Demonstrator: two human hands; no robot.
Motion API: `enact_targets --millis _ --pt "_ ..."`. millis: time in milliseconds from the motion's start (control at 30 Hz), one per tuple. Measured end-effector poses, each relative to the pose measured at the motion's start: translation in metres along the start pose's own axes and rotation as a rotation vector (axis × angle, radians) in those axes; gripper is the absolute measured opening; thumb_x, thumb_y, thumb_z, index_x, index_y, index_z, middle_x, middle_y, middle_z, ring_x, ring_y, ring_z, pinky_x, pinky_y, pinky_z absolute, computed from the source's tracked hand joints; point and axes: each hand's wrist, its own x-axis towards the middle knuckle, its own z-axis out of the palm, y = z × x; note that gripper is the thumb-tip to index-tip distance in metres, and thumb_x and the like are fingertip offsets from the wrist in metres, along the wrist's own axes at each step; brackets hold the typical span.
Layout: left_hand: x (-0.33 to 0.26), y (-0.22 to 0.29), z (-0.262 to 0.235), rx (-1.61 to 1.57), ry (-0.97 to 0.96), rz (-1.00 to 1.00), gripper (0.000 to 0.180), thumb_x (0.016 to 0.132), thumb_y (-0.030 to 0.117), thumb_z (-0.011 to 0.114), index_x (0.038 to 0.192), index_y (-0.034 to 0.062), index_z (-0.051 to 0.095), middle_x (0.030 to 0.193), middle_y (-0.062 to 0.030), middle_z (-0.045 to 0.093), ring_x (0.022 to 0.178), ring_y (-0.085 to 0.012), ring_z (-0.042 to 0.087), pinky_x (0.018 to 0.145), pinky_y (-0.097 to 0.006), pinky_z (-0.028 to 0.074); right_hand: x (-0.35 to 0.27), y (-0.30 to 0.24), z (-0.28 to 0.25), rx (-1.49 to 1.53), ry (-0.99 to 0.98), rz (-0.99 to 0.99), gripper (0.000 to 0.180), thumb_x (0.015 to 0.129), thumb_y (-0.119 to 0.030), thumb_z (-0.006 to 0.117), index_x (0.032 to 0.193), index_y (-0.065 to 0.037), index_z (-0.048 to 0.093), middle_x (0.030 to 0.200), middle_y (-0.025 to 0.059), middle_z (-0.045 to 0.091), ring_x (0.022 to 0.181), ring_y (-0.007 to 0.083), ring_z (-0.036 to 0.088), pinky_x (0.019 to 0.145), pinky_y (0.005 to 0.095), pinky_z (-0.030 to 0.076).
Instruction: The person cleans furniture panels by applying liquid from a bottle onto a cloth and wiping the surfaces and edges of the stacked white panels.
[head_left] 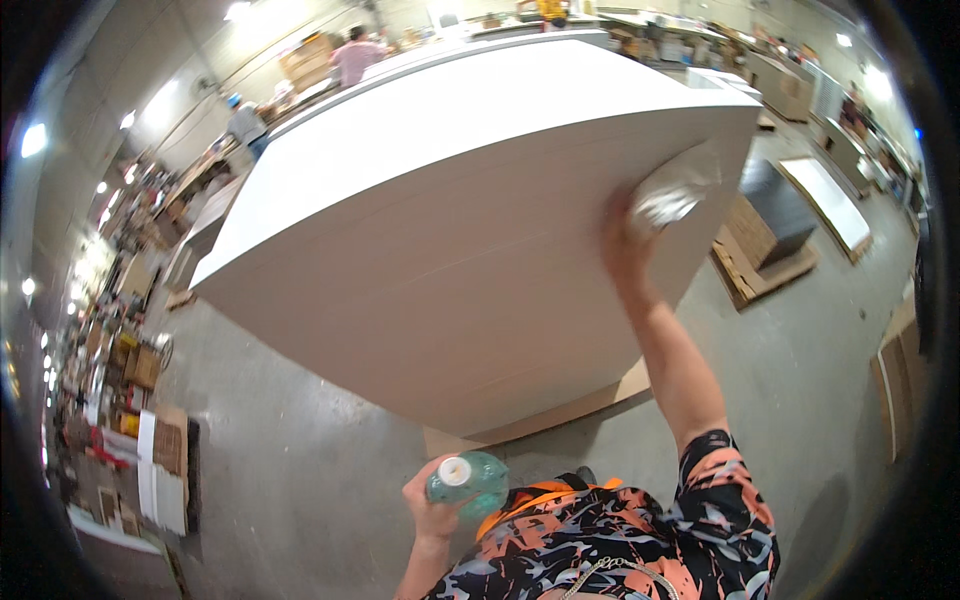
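My left hand (428,507) is wrapped round a green translucent bottle (485,482) with a white cap, held low in front of my body. Stretched forward to the right, my right hand (630,238) presses a pale, crumpled cloth (680,190) against the side of a large white stack (430,300). Both the cloth and the fingers are partly smeared by motion. Broad and nearly waist-high or more, the stack has a bright white top (450,120) and a side with fine horizontal lines.
Cardboard (550,418) lies under the stack on the grey floor. To the right stand a pallet with a dark-topped block (775,215) and a white panel (828,200). Panels (163,470) lean at the left. Other people (358,58) work beyond the stack.
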Motion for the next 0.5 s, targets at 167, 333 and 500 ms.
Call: enact_targets --millis 167,333,500 --pt "-0.006 0.001 -0.008 -0.082 0.025 -0.008 0.048 0.062 0.004 0.086 0.106 -0.003 0.067 0.098 -0.0068 0.071 0.089 -0.0124 0.065 0.083 -0.028 0.052 -0.084 -0.075 -0.017 -0.113 -0.618 -0.707 0.052 0.083 -0.015 0.059 0.134 -0.008 0.051 0.141 0.0141 0.045 0.134 0.0367 0.037 0.109 0.0695 0.012" --pt "-0.018 0.001 -0.022 0.02 0.153 0.093 0.042 0.067 0.002 0.081 0.107 -0.0012 0.067 0.098 -0.0076 0.072 0.088 -0.013 0.067 0.081 -0.028 0.053 -0.029 -0.006 -0.031 -0.119 -0.455 -0.092 0.046 0.093 -0.024 0.058 0.132 -0.002 0.049 0.127 0.0118 0.053 0.115 0.0265 0.048 0.098 0.0394 0.035" --pt "-0.04 -0.028 -0.043 -0.087 0.24 0.054 0.045 0.066 0.003 0.083 0.108 0.0007 0.067 0.1 -0.0093 0.072 0.09 -0.0146 0.068 0.082 -0.029 0.053 -0.033 -0.008 0.028 0.374 0.041 0.288 0.047 0.098 -0.035 0.056 0.125 0.003 0.052 0.109 0.0106 0.062 0.091 0.0186 0.058 0.078 0.0274 0.048"
